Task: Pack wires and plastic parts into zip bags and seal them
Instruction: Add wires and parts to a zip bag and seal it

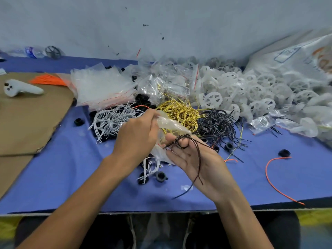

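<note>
Your left hand [136, 133] pinched a zip bag [169, 125]. Your right hand [195, 160] curled its thumb round a dark wire [196, 151]. Yellow wires [181, 112] and black wires [218, 123] lay heaped just behind.

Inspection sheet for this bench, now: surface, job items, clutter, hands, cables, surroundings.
Surface: blue mat, with a cardboard sheet on its left part.
Job's things: zip bag held over the mat; stack of empty zip bags behind; white plastic wheels heaped at right; black plastic caps scattered.
Clutter: white controller on the cardboard; water bottle lying at far left.
Hands: left hand pinches the zip bag; right hand, palm up, holds a dark wire looped round a finger.
Cables: white wires, yellow wires and black wires in separate piles; one orange wire loose at right.
Surroundings: grey wall behind; printed sack at far right.
</note>
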Demonstrator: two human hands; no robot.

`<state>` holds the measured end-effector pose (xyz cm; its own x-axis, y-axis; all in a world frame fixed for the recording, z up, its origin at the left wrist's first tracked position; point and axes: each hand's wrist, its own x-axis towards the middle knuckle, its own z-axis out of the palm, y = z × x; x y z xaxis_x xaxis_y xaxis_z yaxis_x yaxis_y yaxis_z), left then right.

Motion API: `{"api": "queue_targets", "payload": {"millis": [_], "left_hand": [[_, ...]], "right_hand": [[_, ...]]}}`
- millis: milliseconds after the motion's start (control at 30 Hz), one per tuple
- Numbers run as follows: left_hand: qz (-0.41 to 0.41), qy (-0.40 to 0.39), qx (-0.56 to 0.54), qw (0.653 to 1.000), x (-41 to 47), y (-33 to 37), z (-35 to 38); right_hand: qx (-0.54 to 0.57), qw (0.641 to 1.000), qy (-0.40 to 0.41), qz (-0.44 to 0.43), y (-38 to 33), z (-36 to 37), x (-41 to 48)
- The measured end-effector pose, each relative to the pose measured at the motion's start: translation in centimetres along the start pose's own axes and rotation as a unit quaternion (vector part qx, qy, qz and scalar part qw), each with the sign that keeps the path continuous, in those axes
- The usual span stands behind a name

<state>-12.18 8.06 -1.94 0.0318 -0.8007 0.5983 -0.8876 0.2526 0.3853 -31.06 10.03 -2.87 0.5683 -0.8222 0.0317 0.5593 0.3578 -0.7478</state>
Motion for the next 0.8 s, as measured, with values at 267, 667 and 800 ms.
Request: {"api": "queue_targets", "payload": {"millis": [267, 667, 800], "left_hand": [[-0.011, 0.003, -0.014, 1.0, -0.1, 0.1, -0.4], [-0.001, 0.002, -0.014, 1.0, -0.4, 0.9, -0.8], [-0.006, 0.001, -0.018, 1.0, -0.5, 1.1, -1.0]], "right_hand": [[0.067, 0.996, -0.053, -0.024, -1.8, 0.2, -1.4], [0.108, 0.983, -0.144, -0.038, -2.4, 0.9, -0.6], [0.114, 0.981, -0.157, -0.028, -2.3, 0.9, -0.3]]}}
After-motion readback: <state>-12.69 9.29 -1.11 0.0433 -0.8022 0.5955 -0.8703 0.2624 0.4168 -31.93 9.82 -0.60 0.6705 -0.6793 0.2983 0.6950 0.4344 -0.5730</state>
